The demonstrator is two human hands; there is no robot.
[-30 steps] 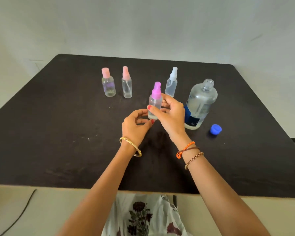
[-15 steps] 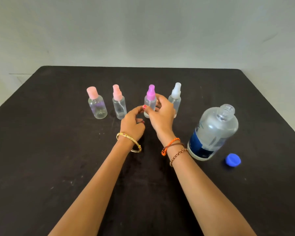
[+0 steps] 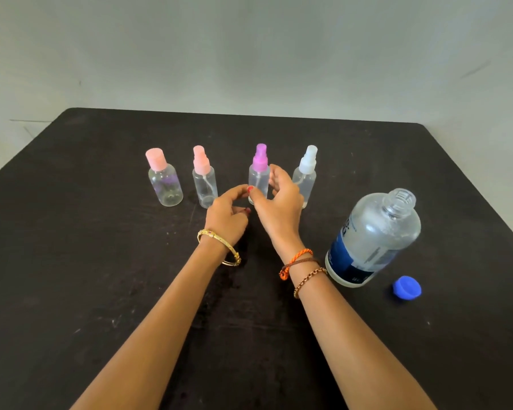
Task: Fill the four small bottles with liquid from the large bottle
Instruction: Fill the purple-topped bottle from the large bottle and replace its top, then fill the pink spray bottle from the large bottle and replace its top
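While the purple-capped spray bottle (image 3: 259, 176) stands upright on the black table (image 3: 71, 261), the right hand (image 3: 280, 202) curls around its right side, thumb and fingers bracketing the clear body; whether they press it or sit just off it is hard to tell. Just in front and to the left of that bottle, the left hand (image 3: 227, 216) hovers with fingers loosely curled and nothing in them, its fingertip close to the bottle's base. Left of the purple-capped bottle stand the pink spray bottle (image 3: 204, 179) and, farther left, the pink flat-capped bottle (image 3: 163, 180); the white spray bottle (image 3: 305, 173) stands just to its right, partly behind the right hand. Nearer and well to its right, the large bottle (image 3: 373, 238) stands uncapped, with the blue cap (image 3: 407, 287) beside its base. Behind the matte, faintly scuffed tabletop rises a plain pale wall (image 3: 249, 54).
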